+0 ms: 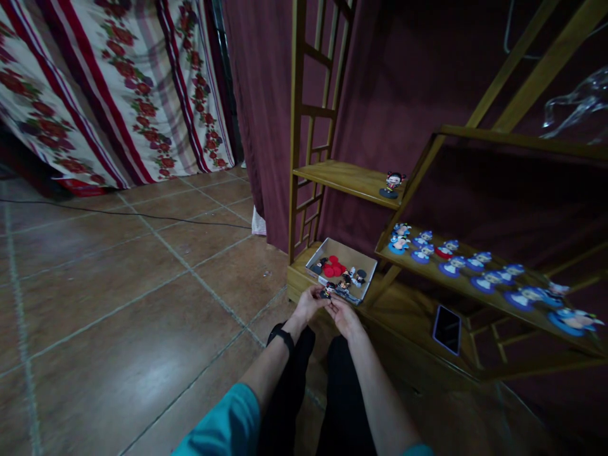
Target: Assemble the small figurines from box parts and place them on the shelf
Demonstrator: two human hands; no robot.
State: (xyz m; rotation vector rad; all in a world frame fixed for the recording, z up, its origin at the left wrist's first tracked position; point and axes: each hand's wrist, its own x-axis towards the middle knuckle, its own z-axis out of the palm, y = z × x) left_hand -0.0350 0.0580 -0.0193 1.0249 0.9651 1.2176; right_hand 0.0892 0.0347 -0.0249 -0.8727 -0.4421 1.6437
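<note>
Between my two hands, just in front of a shallow cardboard box, is a small black-haired figurine (327, 290). My left hand (310, 303) has its fingers closed on the figurine's left side, and my right hand (342, 315) pinches it from the right and below. The cardboard box (365, 258) sits on the lowest shelf and holds red round bases (334, 267) and several more small figurines (357, 277). A similar black-haired figurine (392, 183) stands on a dark round base on the shelf above.
Several blue-and-white figurines (452, 265) on round bases stand in rows on the right shelf (527, 320). A phone (447, 329) lies on the lower shelf. A clear ornament (582, 101) is at the upper right. A cable (142, 215) crosses the tiled floor.
</note>
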